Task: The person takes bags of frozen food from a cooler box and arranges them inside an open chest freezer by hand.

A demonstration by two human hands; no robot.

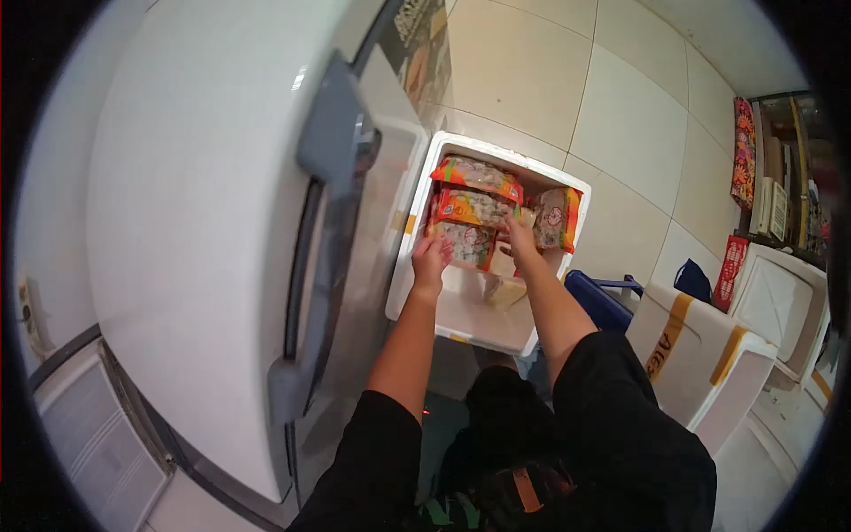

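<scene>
A white foam box (486, 330) stands in front of me with several orange-and-clear plastic food packets in it. At its left side, my left hand (432, 254) is closed on the left edge of a packet (468, 246) with a round red mark. My right hand (521, 238) is closed at the right end of this packet; its fingertips are partly hidden. Behind my hands lie more packets (479, 177), and another packet (557, 219) leans along the right wall. Below my right hand is a pale, blurred item (505, 291) whose kind I cannot make out.
Close on the left is a large white appliance (204, 222) with a grey handle (332, 120). At the right stand another foam box (700, 359) with yellow tape and a dark blue object (596, 301). A shelf (784, 168) holds various goods. Tiled floor (523, 66) lies beyond.
</scene>
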